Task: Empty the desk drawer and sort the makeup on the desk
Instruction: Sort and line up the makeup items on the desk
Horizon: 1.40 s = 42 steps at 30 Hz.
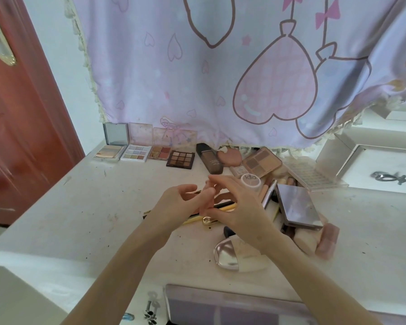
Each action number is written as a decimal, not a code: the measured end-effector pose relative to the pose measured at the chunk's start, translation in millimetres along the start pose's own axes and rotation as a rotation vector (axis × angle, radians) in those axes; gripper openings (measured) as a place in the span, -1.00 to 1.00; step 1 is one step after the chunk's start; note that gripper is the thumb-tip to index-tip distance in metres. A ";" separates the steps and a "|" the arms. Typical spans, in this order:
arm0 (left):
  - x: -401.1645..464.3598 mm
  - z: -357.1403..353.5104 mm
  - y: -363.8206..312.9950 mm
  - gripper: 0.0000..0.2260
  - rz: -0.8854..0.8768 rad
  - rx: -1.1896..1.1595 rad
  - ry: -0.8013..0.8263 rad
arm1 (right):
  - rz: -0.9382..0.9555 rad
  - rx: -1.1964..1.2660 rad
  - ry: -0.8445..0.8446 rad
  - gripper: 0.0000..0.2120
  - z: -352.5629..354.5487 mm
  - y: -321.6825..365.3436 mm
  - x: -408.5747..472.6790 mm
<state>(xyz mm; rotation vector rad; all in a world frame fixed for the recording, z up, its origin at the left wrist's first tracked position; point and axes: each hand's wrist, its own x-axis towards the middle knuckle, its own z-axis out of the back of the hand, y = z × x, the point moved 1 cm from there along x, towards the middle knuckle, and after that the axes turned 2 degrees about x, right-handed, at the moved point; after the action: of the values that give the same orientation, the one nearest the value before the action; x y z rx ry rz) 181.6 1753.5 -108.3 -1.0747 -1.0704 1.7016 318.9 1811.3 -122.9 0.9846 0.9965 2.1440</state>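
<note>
Desk (85,207), white and scuffed, fills mid-frame; curtain (220,66) above, door (21,113) left; left hand (181,202) and right hand (239,205) pinch a thin stick (196,191).

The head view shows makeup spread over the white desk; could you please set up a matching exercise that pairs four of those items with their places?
Items:
1. dark brown nine-pan eyeshadow palette
2. round white jar with a printed lid
3. clear plastic tray of false lashes
4. shiny silver teardrop-shaped case

Places:
A. nearest the front edge of the white desk, under the right forearm
B. far right of the pile, beside the white framed panel
C. right end of the palette row at the back
D. just beyond the right hand

Pairs: 1-C, 2-D, 3-B, 4-A
</note>
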 end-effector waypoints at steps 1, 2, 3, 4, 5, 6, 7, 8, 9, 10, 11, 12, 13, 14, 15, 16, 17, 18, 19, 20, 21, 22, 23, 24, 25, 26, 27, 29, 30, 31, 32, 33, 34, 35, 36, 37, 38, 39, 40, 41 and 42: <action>0.9 0.7 0.5 -0.32 0.020 -0.026 0.009 | 0.007 0.000 0.009 -0.44 -1.1 0.7 -0.6; 1.1 1.2 0.2 -0.34 0.033 -0.061 0.022 | 0.010 0.002 0.021 -0.45 -2.1 1.2 -0.9; 1.4 1.8 -0.2 -0.34 0.043 -0.088 0.033 | 0.013 0.000 0.033 -0.45 -2.5 1.6 -0.9; 1.3 3.1 0.1 -0.33 0.046 -0.106 0.037 | 0.018 -0.007 0.047 -0.46 -2.6 2.1 -0.7; 1.2 4.8 0.0 -0.33 0.049 -0.114 0.038 | 0.025 -0.018 0.062 -0.49 -2.0 3.0 -0.2; 1.2 7.0 0.6 -0.33 0.048 -0.123 0.039 | 0.037 -0.033 0.077 -0.52 -1.3 3.9 0.2; 1.1 9.2 0.7 -0.33 0.046 -0.131 0.044 | 0.052 -0.047 0.090 -0.55 -0.9 5.4 0.8; 0.8 11.4 1.1 -0.33 0.044 -0.134 0.050 | 0.063 -0.054 0.102 -0.59 -0.7 7.0 1.1; 0.2 13.2 1.0 -0.34 0.042 -0.139 0.061 | 0.066 -0.051 0.114 -0.61 -0.8 8.7 1.7; 0.7 15.7 1.1 -0.35 0.040 -0.149 0.072 | 0.065 -0.043 0.124 -0.61 -1.5 10.0 2.5; 0.8 19.3 1.0 -0.36 0.035 -0.163 0.086 | 0.060 -0.032 0.133 -0.62 -2.5 11.1 3.5; 0.7 24.1 1.1 -0.37 0.027 -0.176 0.105 | 0.054 -0.012 0.136 -0.62 -3.8 11.8 4.7; 0.6 28.9 0.8 -0.34 0.018 -0.187 0.124 | 0.041 0.020 0.131 -0.61 -5.0 12.3 5.8; 1.5 34.7 2.1 -0.28 0.011 -0.203 0.134 | 0.023 0.068 0.119 -0.60 -6.2 12.6 7.3; 1.4 40.0 3.1 -0.27 0.008 -0.234 0.131 | 0.003 0.115 0.107 -0.59 -7.4 12.9 8.8; 1.5 44.9 4.1 -0.33 0.002 -0.271 0.119 | -0.003 0.144 0.099 -0.57 -9.0 13.2 10.3; 0.7 49.4 3.8 -0.44 -0.011 -0.299 0.110 | -0.004 0.150 0.096 -0.55 -11.3 14.6 12.2; -0.3 53.5 3.1 -0.55 -0.030 -0.313 0.112 | -0.003 0.150 0.094 -0.52 -14.1 15.2 14.2; -2.0 57.1 1.1 -0.65 -0.043 -0.322 0.118 | -0.016 0.159 0.089 -0.51 -17.3 15.7 16.7; -2.1 62.0 0.0 -0.70 -0.047 -0.333 0.119 | -0.037 0.188 0.083 -0.50 -21.0 15.1 19.4; -1.5 67.8 -0.1 -0.69 -0.038 -0.348 0.113 | -0.069 0.228 0.079 -0.51 -24.6 16.0 21.8; 1.1 74.7 1.5 -0.67 -0.019 -0.354 0.101 | -0.104 0.274 0.079 -0.52 -28.7 16.5 24.3; 3.6 81.4 3.1 -0.66 0.005 -0.351 0.088 | -0.150 0.319 0.083 -0.54 -32.8 17.6 26.6; 6.5 88.7 5.7 -0.66 0.026 -0.341 0.074 | -0.199 0.359 0.095 -0.56 -37.0 17.6 29.6; 9.1 95.9 8.3 -0.69 0.041 -0.340 0.060 | -0.255 0.392 0.112 -0.58 -40.6 19.2 32.7; 11.9 103.3 11.3 -0.72 0.051 -0.346 0.042 | -0.315 0.413 0.133 -0.59 -44.2 19.6 36.5; 14.8 110.8 14.1 -0.75 0.062 -0.356 0.025 | -0.385 0.436 0.158 -0.60 -48.5 21.4 40.3; 20.6 126.9 19.9 -0.79 0.079 -0.339 -0.007 | -0.526 0.526 0.210 -0.58 -59.6 24.2 49.0; 23.5 135.3 22.0 -0.81 0.086 -0.315 -0.022 | -0.594 0.626 0.224 -0.59 -66.6 25.0 53.5; 27.0 143.9 23.4 -0.83 0.087 -0.277 -0.036 | -0.661 0.739 0.230 -0.60 -73.9 27.5 57.7; 30.7 152.5 23.9 -0.84 0.082 -0.223 -0.048 | -0.709 0.814 0.244 -0.64 -81.6 28.9 62.4; 34.8 160.8 23.8 -0.86 0.071 -0.155 -0.062 | -0.743 0.851 0.269 -0.71 -89.3 32.4 66.1; 38.9 169.1 22.9 -0.87 0.057 -0.078 -0.080 | -0.751 0.840 0.312 -0.81 -97.6 32.8 70.2; 43.9 177.0 22.0 -0.87 0.043 0.003 -0.104 | -0.754 0.832 0.346 -0.91 -106.1 34.8 74.2; 49.0 184.6 21.2 -0.88 0.030 0.082 -0.128 | -0.755 0.820 0.366 -0.93 -115.1 33.5 78.7; 54.5 192.0 20.8 -0.89 0.018 0.154 -0.149 | -0.769 0.820 0.367 -0.91 -123.8 35.1 83.0; 59.9 198.3 20.8 -0.89 0.006 0.217 -0.162 | -0.785 0.802 0.361 -0.90 -132.6 33.7 88.3; 65.5 204.2 21.0 -0.89 -0.005 0.273 -0.170 | -0.803 0.782 0.354 -0.86 -142.1 32.6 93.7; 70.5 209.2 21.1 -0.89 -0.014 0.327 -0.175 | -0.801 0.731 0.350 -0.80 -150.8 31.1 99.5; 75.2 214.2 21.2 -0.89 -0.024 0.377 -0.183 | -0.794 0.675 0.351 -0.73 -159.2 30.4 105.0; 79.4 218.8 21.1 -0.89 -0.034 0.421 -0.194 | -0.771 0.603 0.355 -0.68 -166.2 28.7 110.2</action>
<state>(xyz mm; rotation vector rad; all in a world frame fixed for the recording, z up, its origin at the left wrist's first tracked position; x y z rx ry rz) -50.2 1773.3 -87.0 -0.6314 -0.7883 1.9219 117.7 1811.8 -133.0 0.3295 1.8911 1.3965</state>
